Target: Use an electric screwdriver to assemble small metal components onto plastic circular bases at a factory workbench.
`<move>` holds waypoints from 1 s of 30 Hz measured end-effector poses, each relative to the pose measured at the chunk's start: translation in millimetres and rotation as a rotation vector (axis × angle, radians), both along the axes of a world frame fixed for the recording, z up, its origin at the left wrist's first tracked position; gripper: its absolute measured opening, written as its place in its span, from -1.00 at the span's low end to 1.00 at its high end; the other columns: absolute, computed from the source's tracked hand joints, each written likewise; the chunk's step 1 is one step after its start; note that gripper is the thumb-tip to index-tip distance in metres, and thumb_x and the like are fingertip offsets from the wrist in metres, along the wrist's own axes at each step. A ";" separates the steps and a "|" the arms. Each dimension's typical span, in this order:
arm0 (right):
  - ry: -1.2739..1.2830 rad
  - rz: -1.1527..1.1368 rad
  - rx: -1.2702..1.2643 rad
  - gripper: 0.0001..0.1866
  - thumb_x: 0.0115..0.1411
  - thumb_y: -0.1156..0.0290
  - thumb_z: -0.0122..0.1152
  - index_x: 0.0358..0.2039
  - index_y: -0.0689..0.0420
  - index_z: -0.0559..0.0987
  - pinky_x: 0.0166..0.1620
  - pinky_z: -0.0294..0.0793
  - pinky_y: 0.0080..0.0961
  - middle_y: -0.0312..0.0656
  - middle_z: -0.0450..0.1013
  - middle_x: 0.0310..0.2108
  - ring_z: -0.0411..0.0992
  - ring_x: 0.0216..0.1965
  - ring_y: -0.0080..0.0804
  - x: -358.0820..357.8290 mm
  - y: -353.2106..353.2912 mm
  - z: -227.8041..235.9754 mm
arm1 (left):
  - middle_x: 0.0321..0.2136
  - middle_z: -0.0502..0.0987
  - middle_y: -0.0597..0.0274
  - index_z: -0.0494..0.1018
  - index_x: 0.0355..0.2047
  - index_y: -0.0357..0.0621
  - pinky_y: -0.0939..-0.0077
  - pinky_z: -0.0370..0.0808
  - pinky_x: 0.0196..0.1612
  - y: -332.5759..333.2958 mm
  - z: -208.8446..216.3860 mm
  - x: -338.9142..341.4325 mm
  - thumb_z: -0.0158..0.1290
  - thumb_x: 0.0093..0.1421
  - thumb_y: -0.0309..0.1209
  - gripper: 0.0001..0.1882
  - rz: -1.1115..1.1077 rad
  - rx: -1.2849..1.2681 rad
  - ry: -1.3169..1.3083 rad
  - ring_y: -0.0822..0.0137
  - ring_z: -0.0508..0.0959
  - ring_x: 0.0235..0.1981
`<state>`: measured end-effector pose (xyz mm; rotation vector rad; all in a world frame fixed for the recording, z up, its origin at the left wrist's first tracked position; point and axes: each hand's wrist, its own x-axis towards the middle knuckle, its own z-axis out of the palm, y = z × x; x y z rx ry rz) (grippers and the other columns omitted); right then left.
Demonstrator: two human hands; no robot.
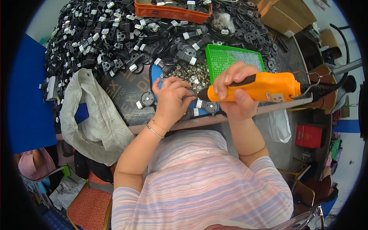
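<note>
My right hand (pixel 237 86) is wrapped round an orange electric screwdriver (pixel 274 86), which lies level with its dark tip pointing left. Close to that tip, the fingers of my left hand (pixel 172 96) are pinched together; what they hold is mostly hidden, though a dark edge shows beside them. Under both hands lies a blue mat (pixel 156 72). On it sits a pile of small shiny metal caps (pixel 197 78). A black round part with a white end (pixel 147 99) lies left of my left hand, and another black round part (pixel 211 107) lies below the screwdriver tip.
Behind the mat stands a green tray (pixel 212 63) with small silvery screws. A large heap of black parts (pixel 103 42) with white ends spreads across the table, with an orange box (pixel 172 13) and a cardboard box (pixel 289 17) at the back. A pale sack (pixel 96 119) hangs at the left edge.
</note>
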<state>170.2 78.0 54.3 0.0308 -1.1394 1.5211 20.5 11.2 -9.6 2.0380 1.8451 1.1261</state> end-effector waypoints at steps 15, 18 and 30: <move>-0.229 -0.083 0.041 -0.74 0.02 0.50 0.19 -0.29 0.20 0.35 -0.40 0.40 -0.51 -0.12 0.30 -0.35 0.35 -0.54 -0.45 1.7 0.2 -6.4 | -0.28 0.51 0.43 0.55 -0.35 0.00 -0.02 -0.01 0.10 0.2 4.8 0.6 0.30 -0.22 -0.32 -0.66 0.035 -0.106 0.065 0.30 0.38 -0.10; -0.279 -0.127 0.050 -0.76 -0.04 0.62 0.18 -0.32 0.22 0.38 -0.38 0.39 -0.57 -0.12 0.33 -0.36 0.36 -0.48 -0.47 -2.7 4.9 -17.1 | -0.27 0.52 0.40 0.56 -0.31 -0.01 -0.03 0.00 0.11 1.2 2.1 -3.9 0.31 -0.24 -0.29 -0.61 0.015 -0.178 0.104 0.29 0.38 -0.08; -0.339 -0.137 -0.005 -0.74 -0.10 0.66 0.21 -0.36 0.21 0.41 -0.32 0.35 -0.60 -0.18 0.37 -0.41 0.35 -0.40 -0.51 -12.2 1.5 -19.2 | -0.32 0.52 0.43 0.57 -0.34 0.00 -0.07 0.04 0.09 6.3 4.0 -8.6 0.30 -0.22 -0.24 -0.64 -0.078 -0.255 0.197 0.31 0.40 -0.15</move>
